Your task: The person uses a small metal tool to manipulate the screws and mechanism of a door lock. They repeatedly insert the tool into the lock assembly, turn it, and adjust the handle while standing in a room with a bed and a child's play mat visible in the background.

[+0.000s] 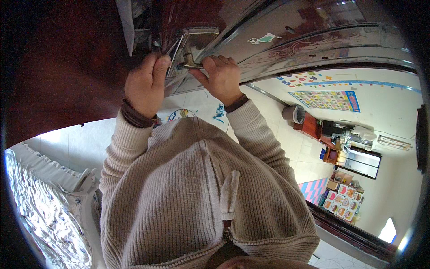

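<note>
A brass-coloured lever door handle (190,62) sticks out from a rectangular metal plate (202,32) on a glossy dark red door (309,38). My right hand (220,77) is closed round the free end of the lever, fingers over it and thumb beneath. Just left of the plate, my left hand (145,85) is curled closed, its thumb against the thin pale edge beside the plate. What its fingers grip, if anything, is hidden. Both arms wear a beige ribbed knit sweater (165,179) with dark inner cuffs.
A dark red panel (67,76) fills the upper left. Bedding with ruffled white fabric (49,210) lies at lower left. Through the doorway at right are a colourful wall chart (324,101), a grey bin (294,114), a red-brown cabinet (309,125) and a pink-and-blue mat (313,190).
</note>
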Tool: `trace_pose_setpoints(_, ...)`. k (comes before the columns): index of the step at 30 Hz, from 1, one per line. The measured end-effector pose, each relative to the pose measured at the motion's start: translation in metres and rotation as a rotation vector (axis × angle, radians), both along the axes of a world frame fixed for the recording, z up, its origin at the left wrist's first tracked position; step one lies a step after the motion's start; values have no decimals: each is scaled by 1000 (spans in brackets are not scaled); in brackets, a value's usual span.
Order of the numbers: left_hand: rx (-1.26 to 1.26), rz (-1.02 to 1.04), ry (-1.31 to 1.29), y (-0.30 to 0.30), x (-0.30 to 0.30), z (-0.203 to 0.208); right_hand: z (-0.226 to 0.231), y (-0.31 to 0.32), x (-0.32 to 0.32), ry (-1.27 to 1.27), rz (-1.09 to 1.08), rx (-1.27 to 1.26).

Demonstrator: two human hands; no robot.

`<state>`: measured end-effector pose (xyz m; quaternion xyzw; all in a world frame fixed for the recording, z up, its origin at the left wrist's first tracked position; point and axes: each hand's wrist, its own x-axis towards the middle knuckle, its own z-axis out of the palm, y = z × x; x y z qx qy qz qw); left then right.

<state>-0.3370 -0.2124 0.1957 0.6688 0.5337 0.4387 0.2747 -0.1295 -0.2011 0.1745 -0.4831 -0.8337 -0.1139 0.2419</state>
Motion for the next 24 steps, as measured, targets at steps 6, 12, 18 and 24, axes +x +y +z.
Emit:
trace_pose_setpoints(6,83,1,-38,2,0,-4,4,-2,-2,-31,-13,2)
trace_pose_setpoints(12,79,24,-5,3,1,-8,-1,-2,0,-21,-38,-19)
trace_pose_setpoints(18,69,9,-87,7,7,-11,-2,0,-1,-9,-18,7)
trace_pose_setpoints(24,-14,-28,-275,10,18,-21,3,2,-4,-28,-43,-29)
